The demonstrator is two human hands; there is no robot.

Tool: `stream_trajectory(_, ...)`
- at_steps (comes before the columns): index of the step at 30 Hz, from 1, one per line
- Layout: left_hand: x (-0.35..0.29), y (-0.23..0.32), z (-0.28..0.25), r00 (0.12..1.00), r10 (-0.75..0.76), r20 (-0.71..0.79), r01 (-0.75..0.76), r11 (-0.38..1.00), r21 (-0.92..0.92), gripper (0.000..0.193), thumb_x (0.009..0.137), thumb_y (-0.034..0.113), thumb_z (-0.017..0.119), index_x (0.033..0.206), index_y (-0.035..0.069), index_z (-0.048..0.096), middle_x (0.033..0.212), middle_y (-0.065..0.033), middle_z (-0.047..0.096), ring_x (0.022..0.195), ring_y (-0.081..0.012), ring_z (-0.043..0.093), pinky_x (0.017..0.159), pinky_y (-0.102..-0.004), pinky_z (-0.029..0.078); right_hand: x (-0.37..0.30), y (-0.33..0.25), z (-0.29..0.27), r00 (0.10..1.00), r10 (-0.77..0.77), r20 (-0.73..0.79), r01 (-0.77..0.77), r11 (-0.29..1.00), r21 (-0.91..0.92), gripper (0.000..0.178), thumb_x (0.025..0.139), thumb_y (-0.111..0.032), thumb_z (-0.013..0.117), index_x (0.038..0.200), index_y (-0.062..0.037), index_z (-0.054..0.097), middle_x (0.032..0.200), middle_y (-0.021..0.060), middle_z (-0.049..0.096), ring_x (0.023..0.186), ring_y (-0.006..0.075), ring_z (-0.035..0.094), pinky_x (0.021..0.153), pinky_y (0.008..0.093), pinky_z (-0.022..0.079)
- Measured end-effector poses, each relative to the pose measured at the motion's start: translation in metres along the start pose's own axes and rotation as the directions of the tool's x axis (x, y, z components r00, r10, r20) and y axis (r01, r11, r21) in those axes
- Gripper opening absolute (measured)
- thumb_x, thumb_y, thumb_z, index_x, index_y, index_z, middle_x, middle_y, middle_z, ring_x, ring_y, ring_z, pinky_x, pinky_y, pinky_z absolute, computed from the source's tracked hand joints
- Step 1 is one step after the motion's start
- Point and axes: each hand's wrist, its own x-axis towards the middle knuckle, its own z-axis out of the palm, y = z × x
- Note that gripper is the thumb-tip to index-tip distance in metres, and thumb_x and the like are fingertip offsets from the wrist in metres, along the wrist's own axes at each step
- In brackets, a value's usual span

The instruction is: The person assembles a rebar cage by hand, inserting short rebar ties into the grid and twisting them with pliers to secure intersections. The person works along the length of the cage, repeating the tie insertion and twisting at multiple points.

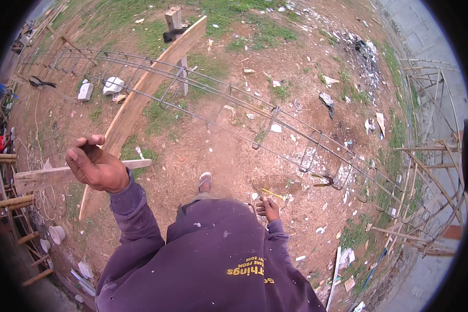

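The left hand [96, 165] is half curled, the right hand [268, 209] low; whether either grips, I cannot tell; ahead of both, the rebar cage [295, 125] already carries stirrups [267, 128]; remaining ties are too small to judge.

It's a building site [229, 171]: rebar cage [267, 129], seemingly bamboo poles [13, 201].

My sandalled foot [205, 182] stands on brown ground [192, 143] with grass patches [275, 34], scattered pale scraps [380, 125] and a white block [85, 92].
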Motion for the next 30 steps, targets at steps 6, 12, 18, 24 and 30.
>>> stream_trajectory(6, -0.184, 0.031, 0.073, -0.007, -0.145, 0.989, 0.167, 0.975, 0.144, 0.017, 0.086, 0.013, 0.068, 0.077, 0.0, 0.062, 0.068, -0.0128, 0.059, 0.063, -0.0283, 0.06, 0.059, -0.0384, 0.047, -0.078, -0.148, 0.063, 0.743, -0.622, 0.246, 0.323, 0.656, 0.682, 0.068, 0.101, -0.047, 0.053, 0.149, -0.0023, 0.035, 0.107, 0.0144, 0.068, 0.087, 0.0175, 0.066, 0.079, 0.0318, 0.054)
stream_trajectory(12, -0.258, 0.02, 0.036, -0.595, 0.058, 0.801, 0.161, 0.986, 0.048, 0.02, 0.087, 0.021, 0.066, 0.078, 0.003, 0.064, 0.07, -0.0156, 0.063, 0.067, -0.0351, 0.063, 0.061, -0.0455, 0.049, -0.106, -0.206, 0.022, 0.759, -0.308, -0.574, 0.614, 0.632, 0.473, 0.046, 0.103, -0.031, 0.052, 0.14, -0.0042, 0.043, 0.081, 0.0038, 0.055, 0.065, 0.0095, 0.05, 0.06, 0.0261, 0.043)
stream_trajectory(18, -0.278, 0.016, 0.04, -0.826, 0.115, 0.552, 0.254, 0.95, 0.183, 0.029, 0.086, 0.034, 0.068, 0.1, 0.009, 0.068, 0.073, -0.0133, 0.069, 0.07, -0.0353, 0.067, 0.071, -0.0463, 0.052, -0.125, -0.217, -0.019, 0.396, -0.71, -0.582, 0.636, 0.669, -0.385, 0.032, 0.106, -0.028, 0.046, 0.116, -0.0016, 0.06, 0.08, 0.0092, 0.064, 0.071, 0.0213, 0.061, 0.067, 0.0361, 0.048)
stream_trajectory(24, -0.253, 0.013, 0.068, -0.172, -0.413, 0.894, 0.751, 0.533, 0.39, 0.055, 0.1, 0.036, 0.057, 0.139, -0.003, 0.05, 0.111, -0.0152, 0.071, 0.091, -0.0217, 0.07, 0.079, -0.0327, 0.054, -0.153, -0.201, 0.023, 0.717, -0.69, -0.098, 0.61, 0.69, -0.39, 0.034, 0.105, -0.031, 0.046, 0.108, -0.0027, 0.064, 0.079, 0.0115, 0.062, 0.071, 0.0195, 0.058, 0.066, 0.0348, 0.045)
stream_trajectory(30, -0.218, -0.011, 0.073, -0.045, -0.59, 0.806, 0.771, 0.492, 0.404, 0.049, 0.101, 0.034, 0.055, 0.131, -0.005, 0.057, 0.106, -0.0179, 0.071, 0.093, -0.0225, 0.07, 0.084, -0.0333, 0.055, -0.154, -0.181, 0.058, 0.832, -0.544, 0.109, 0.553, 0.797, -0.241, 0.036, 0.105, -0.033, 0.044, 0.106, -0.0043, 0.065, 0.074, 0.0034, 0.055, 0.068, 0.014, 0.053, 0.065, 0.0327, 0.044)
